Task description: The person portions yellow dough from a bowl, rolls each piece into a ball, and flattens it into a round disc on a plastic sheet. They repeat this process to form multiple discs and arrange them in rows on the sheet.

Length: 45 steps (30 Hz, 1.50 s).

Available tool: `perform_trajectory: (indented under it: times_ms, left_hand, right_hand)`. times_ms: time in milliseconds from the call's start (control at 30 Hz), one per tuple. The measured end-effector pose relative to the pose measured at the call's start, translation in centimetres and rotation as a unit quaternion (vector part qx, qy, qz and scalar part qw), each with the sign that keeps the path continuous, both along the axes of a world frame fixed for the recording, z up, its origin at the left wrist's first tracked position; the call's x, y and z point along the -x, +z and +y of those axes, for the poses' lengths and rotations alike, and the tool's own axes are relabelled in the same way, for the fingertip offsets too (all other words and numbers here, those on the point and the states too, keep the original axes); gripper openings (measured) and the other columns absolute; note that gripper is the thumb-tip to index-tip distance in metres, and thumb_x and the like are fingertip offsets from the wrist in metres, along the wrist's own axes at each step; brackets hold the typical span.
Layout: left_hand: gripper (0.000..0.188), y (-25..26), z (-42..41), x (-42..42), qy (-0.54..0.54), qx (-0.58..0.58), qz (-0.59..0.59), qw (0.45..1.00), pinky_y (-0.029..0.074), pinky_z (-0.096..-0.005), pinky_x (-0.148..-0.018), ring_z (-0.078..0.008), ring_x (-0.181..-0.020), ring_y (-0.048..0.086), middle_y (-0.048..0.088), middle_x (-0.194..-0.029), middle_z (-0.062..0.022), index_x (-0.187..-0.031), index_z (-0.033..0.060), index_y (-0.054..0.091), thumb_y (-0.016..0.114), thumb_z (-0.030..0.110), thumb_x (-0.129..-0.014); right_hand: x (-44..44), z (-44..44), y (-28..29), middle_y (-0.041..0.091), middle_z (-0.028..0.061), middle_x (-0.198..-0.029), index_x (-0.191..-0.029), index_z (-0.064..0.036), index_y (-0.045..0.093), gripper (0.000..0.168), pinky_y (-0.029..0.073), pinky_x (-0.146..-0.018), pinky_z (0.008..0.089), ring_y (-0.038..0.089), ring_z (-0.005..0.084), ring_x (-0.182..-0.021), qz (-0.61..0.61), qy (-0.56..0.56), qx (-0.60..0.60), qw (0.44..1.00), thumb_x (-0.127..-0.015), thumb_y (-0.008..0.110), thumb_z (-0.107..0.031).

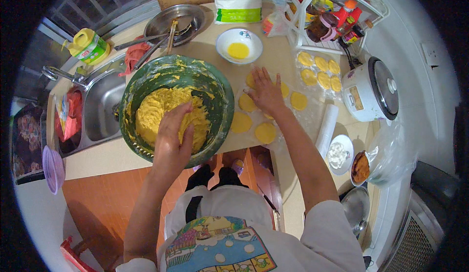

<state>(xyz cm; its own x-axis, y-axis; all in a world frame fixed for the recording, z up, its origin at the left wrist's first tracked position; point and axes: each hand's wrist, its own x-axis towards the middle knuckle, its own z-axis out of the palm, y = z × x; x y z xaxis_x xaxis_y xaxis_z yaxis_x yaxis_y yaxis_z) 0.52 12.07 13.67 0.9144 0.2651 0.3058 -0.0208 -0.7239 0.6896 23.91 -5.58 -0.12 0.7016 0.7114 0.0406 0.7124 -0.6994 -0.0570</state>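
Observation:
A large green basin [220, 85] holds a mass of sticky yellow dough [152, 112]. My left hand [172, 133] is over the dough at the basin's near side, thumb apart from the fingers; its fingertips are partly hidden from me, and I see nothing in its grasp. To the right, my right hand [265, 90] lies palm down with fingers spread over flat yellow dough rounds, covering part of them. Around it are a dough round [265, 133] at the near edge, another round [241, 122] beside the basin, and several more on a clear plastic sheet [289, 116].
Behind stand a white bowl [221, 48] with yellow liquid, a flour bag [238, 2] and a metal pan [199, 17] with chopsticks. More flattened rounds [321, 64] lie near a rice cooker [357, 89]. A plastic-film roll [327, 129] lies right; a sink [102, 118] is left.

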Motion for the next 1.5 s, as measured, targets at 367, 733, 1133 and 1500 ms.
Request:
perform_trajectory:
  times_ms: [367,733,1133,1500]
  left_hand:
    - [0.038,0.0,5.0,0.8,0.084,0.665,0.025,0.742,0.039,-0.0293,-0.091,-0.0168,-0.104,0.054,0.058,-0.110,-0.0063,-0.121,0.0017,0.048,0.043,0.026,-0.092]
    - [0.019,-1.8,6.5,-0.2,0.098,0.657,0.038,0.746,0.047,-0.0272,-0.078,-0.0122,-0.080,0.058,0.058,-0.082,-0.0001,-0.098,0.0047,0.056,0.054,0.021,-0.089]
    - [0.076,-2.2,11.2,0.2,-0.074,0.905,-0.045,0.415,0.025,-0.0404,-0.106,-0.0284,-0.129,0.030,0.030,-0.140,-0.0159,-0.134,-0.0023,0.025,0.019,0.058,-0.089]
    - [0.073,-1.9,14.1,-1.0,-0.208,0.894,-0.001,0.398,0.019,-0.0389,-0.108,-0.0274,-0.134,0.019,0.023,-0.144,-0.0144,-0.136,-0.0011,0.023,0.021,0.055,-0.090]
  right_hand:
    - [0.7,0.0,7.9,0.042,0.0089,-0.134,-0.129,-0.006,0.040,0.048,0.026,-0.102,0.0463,0.035,0.0243,-0.127,0.546,-0.126,-0.649,0.515,-0.093,0.035,-0.038]
    - [9.4,6.8,12.4,0.061,0.0078,-0.100,-0.106,-0.003,0.058,0.024,0.051,-0.076,0.0243,0.060,0.0149,-0.087,0.668,-0.122,-0.540,0.497,-0.084,0.061,-0.011]
    - [19.2,17.2,12.9,0.040,0.0231,-0.128,-0.126,0.005,0.039,0.051,0.026,-0.103,0.0430,0.034,0.0330,-0.124,0.188,0.240,-0.271,0.913,-0.089,0.045,-0.029]
    - [18.8,15.9,13.8,0.027,0.0176,-0.141,-0.132,0.002,0.031,0.064,0.015,-0.109,0.0426,0.022,0.0332,-0.132,0.311,0.399,-0.246,0.827,-0.083,0.048,-0.034]
